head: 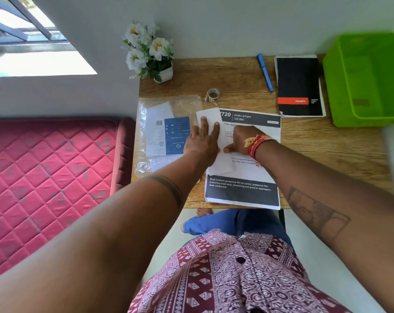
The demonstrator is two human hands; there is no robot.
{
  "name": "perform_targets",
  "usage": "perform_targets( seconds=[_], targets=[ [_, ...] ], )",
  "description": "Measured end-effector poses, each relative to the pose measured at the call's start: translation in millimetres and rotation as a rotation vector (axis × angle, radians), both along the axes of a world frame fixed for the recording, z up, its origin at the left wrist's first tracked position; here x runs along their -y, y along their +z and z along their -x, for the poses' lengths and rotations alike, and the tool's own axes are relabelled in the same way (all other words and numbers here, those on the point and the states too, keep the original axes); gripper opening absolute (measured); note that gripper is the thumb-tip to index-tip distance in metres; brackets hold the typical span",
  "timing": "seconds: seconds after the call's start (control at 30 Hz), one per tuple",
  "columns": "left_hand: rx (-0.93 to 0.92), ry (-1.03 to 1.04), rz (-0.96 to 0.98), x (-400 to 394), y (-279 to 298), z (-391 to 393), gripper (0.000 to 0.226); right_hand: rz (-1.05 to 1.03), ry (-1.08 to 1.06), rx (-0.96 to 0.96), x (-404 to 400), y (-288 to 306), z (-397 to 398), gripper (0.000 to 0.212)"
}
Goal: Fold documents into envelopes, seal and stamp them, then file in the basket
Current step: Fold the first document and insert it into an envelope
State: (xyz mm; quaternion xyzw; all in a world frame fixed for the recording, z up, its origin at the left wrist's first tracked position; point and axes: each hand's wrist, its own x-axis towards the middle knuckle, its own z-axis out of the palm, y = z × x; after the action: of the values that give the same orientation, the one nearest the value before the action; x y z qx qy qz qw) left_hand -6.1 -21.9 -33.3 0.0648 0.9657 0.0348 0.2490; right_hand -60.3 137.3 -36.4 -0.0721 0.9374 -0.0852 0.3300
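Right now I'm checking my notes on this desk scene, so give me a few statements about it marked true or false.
1. The left hand presses flat on the white envelope. True.
2. The green basket holds a stack of envelopes. False: no envelopes are visible in it.
3. The blue pen lies between the tape roll and the black notebook. True.
4. The right hand holds the pen. False: it rests on the printed sheet beside the envelope.
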Motion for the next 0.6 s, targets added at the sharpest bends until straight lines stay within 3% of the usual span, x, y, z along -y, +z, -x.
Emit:
perform_targets(
  seconds=[0.6],
  targets=[
    [0.02,0.016,-0.03,0,5,0,0.086,-0.104,0.151,0.055,-10,15,-34,0.073]
  ],
)
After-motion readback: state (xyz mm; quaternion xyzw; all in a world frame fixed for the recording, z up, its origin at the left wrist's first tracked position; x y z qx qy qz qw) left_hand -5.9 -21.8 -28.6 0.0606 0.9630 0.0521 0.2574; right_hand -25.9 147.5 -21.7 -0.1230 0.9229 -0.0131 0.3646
